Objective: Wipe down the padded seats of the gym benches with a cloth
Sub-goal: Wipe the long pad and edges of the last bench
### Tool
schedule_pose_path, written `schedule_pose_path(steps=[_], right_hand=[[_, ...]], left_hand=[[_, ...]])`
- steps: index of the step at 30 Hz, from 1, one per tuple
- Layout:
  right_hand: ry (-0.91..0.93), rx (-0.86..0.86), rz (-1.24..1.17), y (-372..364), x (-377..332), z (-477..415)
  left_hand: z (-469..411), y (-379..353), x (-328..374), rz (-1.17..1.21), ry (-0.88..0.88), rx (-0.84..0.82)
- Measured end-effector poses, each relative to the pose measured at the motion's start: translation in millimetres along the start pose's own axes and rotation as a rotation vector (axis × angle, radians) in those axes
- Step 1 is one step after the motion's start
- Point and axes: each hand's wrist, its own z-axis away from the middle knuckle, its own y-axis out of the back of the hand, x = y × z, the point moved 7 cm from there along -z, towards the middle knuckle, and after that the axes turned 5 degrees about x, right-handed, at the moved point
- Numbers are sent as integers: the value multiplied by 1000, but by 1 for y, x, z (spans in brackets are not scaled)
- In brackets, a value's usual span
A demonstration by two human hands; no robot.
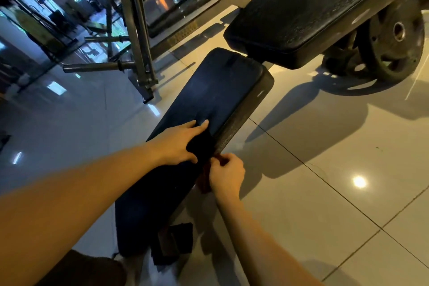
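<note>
Far left: a steel rack (137,53) with bare pegs is standing on the tiled floor (325,193), well apart from the work.

Left hand (178,144): it is lying flat on a dark cloth (204,146), fingers straight and only slightly spread, thumb out towards the near side. The palm is bearing down on the fabric. Judgement: this hand is anchoring the cloth so that it does not slide.

The cloth is sitting on the seat pad (216,90), close against the pad's right edge and about halfway along it. It is nearly the same colour as the padding, so its full outline is not showing.

Right hand (226,176): it is working at the pad's right edge, just beside the left hand. Its fingers are curled and pinching something small at the rim. This is appearing to be the cloth's hanging edge, though dim light is preventing certainty. Judgement: the person is straightening or refolding the cloth, so the wiping stroke is not yet running on this part.

Upper right: the back pad (313,7) is sitting tilted, nearly touching the seat pad's far end. A weight plate (394,44) is standing on edge beyond it.

Markings: a small pale mark and a textured strip are showing on the seat pad's right side. Neither is reading as legible lettering. No brand is identifiable.
</note>
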Motion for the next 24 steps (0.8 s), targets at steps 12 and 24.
schedule_pose_path(steps=[12,24], right_hand=[[32,77,-22,4,-5,-2],[26,222,-94,37,-38,-39]], left_hand=[[3,-1,-2,13,26,36],[-1,-10,-8,40,5,63]])
